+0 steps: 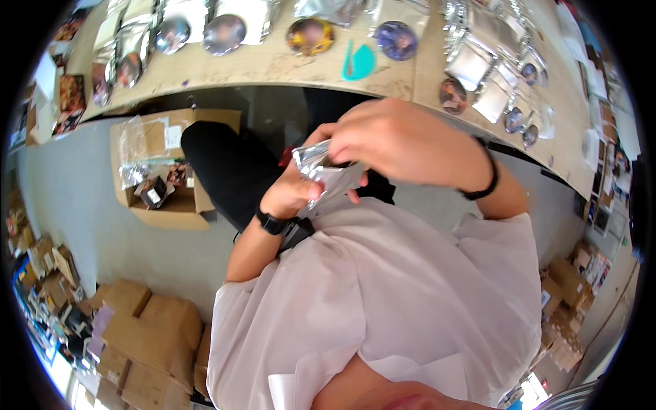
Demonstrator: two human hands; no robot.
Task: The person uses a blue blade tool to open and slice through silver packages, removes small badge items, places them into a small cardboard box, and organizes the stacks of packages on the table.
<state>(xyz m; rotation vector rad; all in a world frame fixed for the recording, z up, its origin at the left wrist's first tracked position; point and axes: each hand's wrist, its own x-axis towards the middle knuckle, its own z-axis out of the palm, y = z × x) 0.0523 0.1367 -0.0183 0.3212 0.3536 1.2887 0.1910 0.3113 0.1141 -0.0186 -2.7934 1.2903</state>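
In front of my chest, my left hand (290, 193) grips a silver foil pouch (326, 179), thumb on the near face. My right hand (376, 137) reaches over it from the right, its fingers curled together at the pouch's upper end. A dark edge shows under those fingertips, but what they hold is hidden. On the table beyond my hands lie round picture badges, among them a yellow-rimmed badge (309, 36) and a purple-blue badge (396, 40). Between these two sits a teal flat piece (359, 61).
The curved table edge (273, 85) runs just past my hands. Foil pouches (471, 61) and more badges crowd its right side. An open carton (167, 213) with packaging inside stands on the floor at left. Stacked cardboard boxes (152, 335) fill the lower left.
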